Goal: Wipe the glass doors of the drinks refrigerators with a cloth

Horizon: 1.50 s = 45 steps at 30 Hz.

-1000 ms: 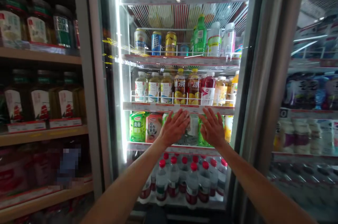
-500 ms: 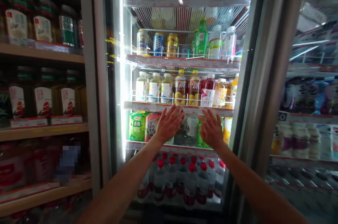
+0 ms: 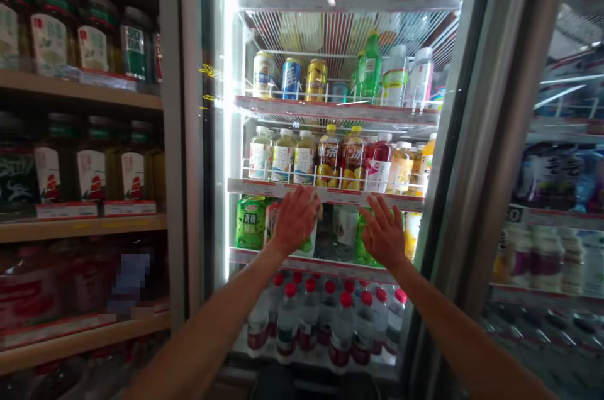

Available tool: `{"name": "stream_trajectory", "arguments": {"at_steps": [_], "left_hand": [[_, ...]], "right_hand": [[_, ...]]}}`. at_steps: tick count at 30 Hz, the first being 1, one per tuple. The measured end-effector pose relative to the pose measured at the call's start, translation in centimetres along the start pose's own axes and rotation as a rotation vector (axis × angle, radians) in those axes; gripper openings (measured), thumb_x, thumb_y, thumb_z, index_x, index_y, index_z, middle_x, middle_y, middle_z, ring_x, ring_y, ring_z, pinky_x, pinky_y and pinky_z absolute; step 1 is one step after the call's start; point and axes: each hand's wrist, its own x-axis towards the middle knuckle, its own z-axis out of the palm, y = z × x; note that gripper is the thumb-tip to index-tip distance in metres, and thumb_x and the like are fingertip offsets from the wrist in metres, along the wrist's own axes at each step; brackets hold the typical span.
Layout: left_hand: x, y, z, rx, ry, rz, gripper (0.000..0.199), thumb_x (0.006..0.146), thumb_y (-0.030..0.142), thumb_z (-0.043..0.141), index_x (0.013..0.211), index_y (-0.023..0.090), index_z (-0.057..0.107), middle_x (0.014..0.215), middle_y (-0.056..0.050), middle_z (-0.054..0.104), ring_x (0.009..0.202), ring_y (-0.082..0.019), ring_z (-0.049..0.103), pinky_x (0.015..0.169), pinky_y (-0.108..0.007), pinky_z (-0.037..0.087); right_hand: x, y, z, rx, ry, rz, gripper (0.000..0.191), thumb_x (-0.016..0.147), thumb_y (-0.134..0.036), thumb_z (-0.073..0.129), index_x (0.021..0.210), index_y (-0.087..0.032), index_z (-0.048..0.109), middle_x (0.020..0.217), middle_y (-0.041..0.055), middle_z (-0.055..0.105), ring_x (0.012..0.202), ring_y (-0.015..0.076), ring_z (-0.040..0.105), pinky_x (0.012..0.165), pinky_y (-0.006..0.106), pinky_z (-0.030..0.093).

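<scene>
Both arms reach toward a lit drinks fridge. My left hand point(image 3: 296, 219) is at a shelf's front edge, its fingers wrapped round a pale, crumpled thing point(image 3: 315, 204) that looks like a cloth. Behind that hand, a red-labelled bottle is partly hidden; a green bottle point(image 3: 250, 222) stands to its left. My right hand point(image 3: 384, 233) has its fingers spread near the same shelf edge point(image 3: 346, 197), in front of another green bottle point(image 3: 362, 248). Nothing shows in it. Whether its fingertips touch the edge I cannot tell.
Tea bottles point(image 3: 329, 155) line the shelf above the hands, cans point(image 3: 291, 79) the one higher. Red-capped bottles point(image 3: 342, 327) fill the bottom. Wooden shelves point(image 3: 80, 229) with large bottles stand left, and a metal door frame point(image 3: 503, 123) rises on the right.
The view has shifted, so the side shelves sit further right. My left hand has moved left along the shelf edge with the pale thing. My right hand stays near the same place, fingers still apart.
</scene>
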Motion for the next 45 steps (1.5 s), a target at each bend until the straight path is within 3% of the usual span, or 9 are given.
{"name": "stream_trajectory", "arguments": {"at_steps": [3, 7, 10, 17, 19, 25, 33, 40, 45], "left_hand": [[-0.3, -0.7, -0.5, -0.027, -0.073, 0.112, 0.037, 0.088, 0.026, 0.043, 0.125, 0.024, 0.05, 0.138, -0.007, 0.047, 0.139, -0.019, 0.02, 0.114, -0.041, 0.016], [-1.8, -6.9, -2.6, 0.085, 0.061, -0.415, 0.042, 0.089, 0.032, 0.042, 0.128, 0.018, 0.047, 0.143, -0.016, 0.037, 0.138, -0.026, 0.023, 0.111, -0.05, 0.017], [-2.2, -7.9, -2.8, 0.11, 0.151, -0.646, 0.048, 0.089, 0.033, 0.04, 0.133, 0.013, 0.042, 0.146, -0.021, 0.029, 0.139, -0.029, 0.019, 0.11, -0.054, 0.018], [-1.5, -0.6, -0.5, -0.028, -0.093, 0.059, 0.039, 0.088, 0.026, 0.045, 0.127, 0.025, 0.048, 0.139, -0.008, 0.046, 0.139, -0.021, 0.021, 0.113, -0.043, 0.019], [-2.1, -1.9, -1.2, 0.002, -0.085, 0.017, 0.039, 0.087, 0.028, 0.046, 0.126, 0.025, 0.049, 0.138, -0.009, 0.046, 0.138, -0.022, 0.023, 0.112, -0.044, 0.018], [-3.6, -6.8, -2.6, 0.139, 0.153, -0.642, 0.049, 0.088, 0.033, 0.043, 0.132, 0.013, 0.041, 0.145, -0.022, 0.03, 0.139, -0.028, 0.019, 0.108, -0.053, 0.022], [-1.3, 0.5, -0.2, -0.053, -0.07, 0.019, 0.038, 0.086, 0.028, 0.048, 0.124, 0.023, 0.05, 0.14, -0.009, 0.044, 0.14, -0.021, 0.018, 0.113, -0.043, 0.017], [-2.3, -5.2, -1.9, 0.023, 0.098, -0.521, 0.056, 0.089, 0.035, 0.041, 0.14, 0.013, 0.03, 0.148, -0.019, 0.026, 0.14, -0.027, 0.014, 0.112, -0.05, 0.013], [1.5, -0.3, 0.5, -0.108, 0.021, -0.313, 0.065, 0.089, 0.034, 0.042, 0.144, 0.012, 0.017, 0.148, -0.017, 0.025, 0.141, -0.023, 0.009, 0.113, -0.045, 0.015]], "right_hand": [[0.0, 0.1, 0.0, 0.01, 0.015, -0.008, 0.04, 0.079, -0.017, 0.046, 0.119, -0.019, 0.051, 0.14, 0.0094, 0.046, 0.138, 0.0198, 0.027, 0.113, 0.043, 0.017], [0.1, 0.0, -0.1, 0.019, 0.014, -0.013, 0.042, 0.079, -0.016, 0.047, 0.121, -0.018, 0.05, 0.141, 0.0096, 0.044, 0.138, 0.0203, 0.026, 0.113, 0.044, 0.017], [0.1, -0.1, -0.2, 0.019, 0.006, 0.002, 0.044, 0.079, -0.015, 0.048, 0.123, -0.02, 0.049, 0.142, 0.0083, 0.042, 0.138, 0.0197, 0.026, 0.113, 0.043, 0.018], [0.1, 0.1, -0.2, 0.009, -0.002, -0.004, 0.04, 0.079, -0.015, 0.048, 0.119, -0.02, 0.051, 0.14, 0.0091, 0.046, 0.138, 0.0193, 0.026, 0.113, 0.043, 0.018], [0.1, 0.1, -0.2, 0.002, -0.001, -0.008, 0.039, 0.079, -0.015, 0.048, 0.117, -0.019, 0.052, 0.138, 0.0101, 0.048, 0.139, 0.0193, 0.025, 0.113, 0.043, 0.018], [0.1, 0.0, -0.2, 0.009, -0.008, -0.002, 0.041, 0.078, -0.014, 0.047, 0.119, -0.018, 0.051, 0.141, 0.0098, 0.045, 0.139, 0.0196, 0.024, 0.113, 0.043, 0.017], [0.2, 0.2, -0.3, 0.011, -0.012, -0.012, 0.042, 0.08, -0.016, 0.046, 0.122, -0.021, 0.049, 0.142, 0.009, 0.043, 0.139, 0.0195, 0.023, 0.113, 0.043, 0.017], [0.5, -0.9, -0.9, 0.159, 0.013, 0.087, 0.044, 0.083, -0.015, 0.043, 0.126, -0.022, 0.047, 0.14, 0.0079, 0.045, 0.137, 0.0211, 0.03, 0.112, 0.048, 0.021], [4.0, -5.4, -2.0, 0.545, 0.114, 0.225, 0.049, 0.087, -0.012, 0.032, 0.135, -0.023, 0.037, 0.139, 0.0089, 0.046, 0.13, 0.0195, 0.042, 0.104, 0.043, 0.04]]}}
